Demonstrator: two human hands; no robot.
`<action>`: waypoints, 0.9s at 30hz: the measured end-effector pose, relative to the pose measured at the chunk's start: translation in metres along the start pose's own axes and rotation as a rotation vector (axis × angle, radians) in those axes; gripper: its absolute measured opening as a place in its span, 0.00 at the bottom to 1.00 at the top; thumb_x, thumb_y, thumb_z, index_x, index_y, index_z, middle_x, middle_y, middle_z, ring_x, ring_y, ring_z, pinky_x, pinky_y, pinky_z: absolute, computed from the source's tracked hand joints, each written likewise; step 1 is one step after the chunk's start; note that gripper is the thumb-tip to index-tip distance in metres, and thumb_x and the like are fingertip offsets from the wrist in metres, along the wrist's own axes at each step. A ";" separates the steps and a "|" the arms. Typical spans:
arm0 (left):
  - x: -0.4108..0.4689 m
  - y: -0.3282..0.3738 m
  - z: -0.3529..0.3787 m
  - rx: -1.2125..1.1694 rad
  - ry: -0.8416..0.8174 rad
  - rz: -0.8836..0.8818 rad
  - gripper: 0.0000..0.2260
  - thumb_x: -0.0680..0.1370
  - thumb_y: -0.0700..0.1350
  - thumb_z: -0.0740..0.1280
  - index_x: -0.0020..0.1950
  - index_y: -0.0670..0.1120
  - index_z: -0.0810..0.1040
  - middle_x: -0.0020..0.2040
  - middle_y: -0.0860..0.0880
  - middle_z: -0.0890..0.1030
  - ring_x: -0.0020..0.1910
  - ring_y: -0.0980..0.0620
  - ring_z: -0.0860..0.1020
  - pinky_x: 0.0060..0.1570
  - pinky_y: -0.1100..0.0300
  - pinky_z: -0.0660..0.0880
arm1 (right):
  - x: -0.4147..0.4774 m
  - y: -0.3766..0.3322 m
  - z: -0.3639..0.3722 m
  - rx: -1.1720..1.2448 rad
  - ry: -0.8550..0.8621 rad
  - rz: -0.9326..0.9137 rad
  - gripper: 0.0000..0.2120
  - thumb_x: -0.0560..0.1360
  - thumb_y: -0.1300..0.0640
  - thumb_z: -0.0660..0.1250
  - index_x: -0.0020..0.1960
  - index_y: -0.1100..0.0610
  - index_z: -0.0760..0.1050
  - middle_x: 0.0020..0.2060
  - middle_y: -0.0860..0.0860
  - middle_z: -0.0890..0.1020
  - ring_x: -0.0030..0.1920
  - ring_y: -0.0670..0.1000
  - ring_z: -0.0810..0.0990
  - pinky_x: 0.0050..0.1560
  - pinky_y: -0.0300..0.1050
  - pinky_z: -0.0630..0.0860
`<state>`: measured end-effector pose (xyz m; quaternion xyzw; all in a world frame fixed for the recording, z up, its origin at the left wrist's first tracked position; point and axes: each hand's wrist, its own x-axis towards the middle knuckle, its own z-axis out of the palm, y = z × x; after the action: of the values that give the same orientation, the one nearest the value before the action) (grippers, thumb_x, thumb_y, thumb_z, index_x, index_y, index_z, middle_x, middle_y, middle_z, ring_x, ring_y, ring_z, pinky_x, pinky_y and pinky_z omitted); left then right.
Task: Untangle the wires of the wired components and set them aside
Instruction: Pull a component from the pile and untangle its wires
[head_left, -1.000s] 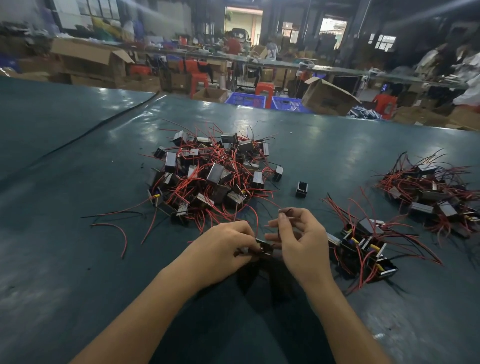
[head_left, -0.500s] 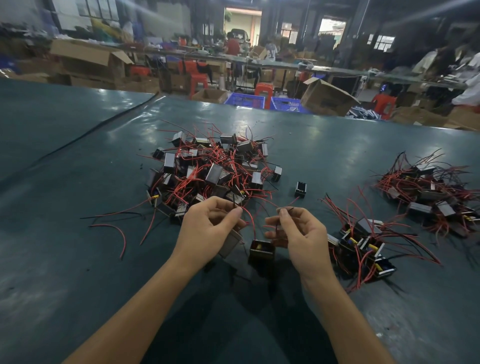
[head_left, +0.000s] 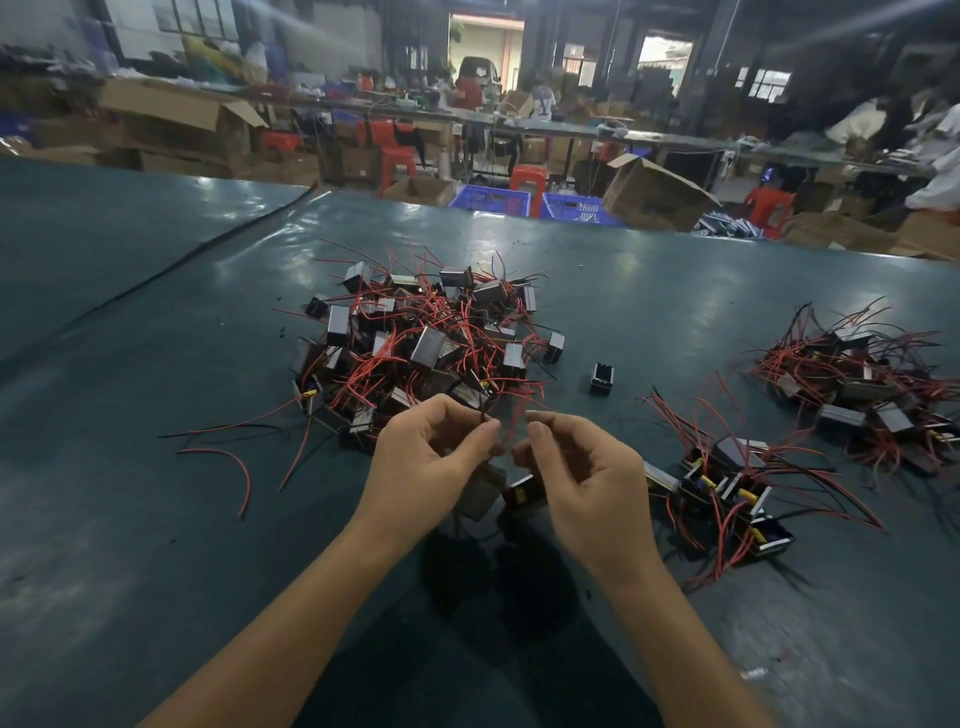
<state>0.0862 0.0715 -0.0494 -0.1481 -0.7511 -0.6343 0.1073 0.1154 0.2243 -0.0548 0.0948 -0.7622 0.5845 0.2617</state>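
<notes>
A tangled pile of small boxy components with red and black wires (head_left: 421, 343) lies in the middle of the dark green table (head_left: 156, 519). My left hand (head_left: 426, 462) and my right hand (head_left: 582, 478) are raised just in front of it. Each pinches thin wires between thumb and fingers. Two components hang below them: a grey one (head_left: 480, 499) under the left hand and a black one with a yellow band (head_left: 524, 491) beside it. Sorted components (head_left: 737, 483) lie to the right of my right hand.
A further heap of wired components (head_left: 872, 384) sits at the far right. One lone black component (head_left: 601, 378) stands between the piles. Loose red wires (head_left: 228, 457) trail left of the main pile. Cardboard boxes, blue crates and red stools stand beyond the table's far edge.
Both hands rose and came closer together, fingertips now nearly meeting over the wires. The two components lifted with them and now hang side by side below the hands.
</notes>
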 end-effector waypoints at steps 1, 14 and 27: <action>0.000 0.001 0.001 -0.053 -0.011 -0.019 0.04 0.77 0.41 0.71 0.44 0.42 0.79 0.38 0.49 0.86 0.40 0.53 0.84 0.41 0.63 0.79 | 0.000 0.001 0.000 -0.019 0.010 -0.011 0.05 0.78 0.61 0.67 0.50 0.52 0.80 0.38 0.47 0.85 0.40 0.46 0.85 0.43 0.42 0.82; -0.001 0.002 0.001 -0.014 -0.123 0.007 0.08 0.76 0.42 0.70 0.39 0.48 0.76 0.44 0.47 0.86 0.42 0.49 0.83 0.40 0.59 0.78 | 0.001 0.002 0.000 -0.080 -0.001 -0.069 0.08 0.80 0.55 0.62 0.47 0.49 0.80 0.39 0.49 0.83 0.41 0.50 0.83 0.42 0.48 0.80; -0.003 0.003 0.000 -0.019 -0.130 0.024 0.08 0.77 0.40 0.70 0.46 0.52 0.84 0.40 0.47 0.85 0.42 0.44 0.84 0.45 0.44 0.80 | 0.000 0.001 -0.001 -0.014 -0.041 -0.090 0.07 0.74 0.64 0.71 0.48 0.53 0.82 0.41 0.45 0.85 0.42 0.45 0.84 0.45 0.37 0.79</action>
<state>0.0902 0.0718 -0.0474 -0.1991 -0.7487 -0.6291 0.0642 0.1153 0.2253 -0.0561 0.1391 -0.7664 0.5648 0.2725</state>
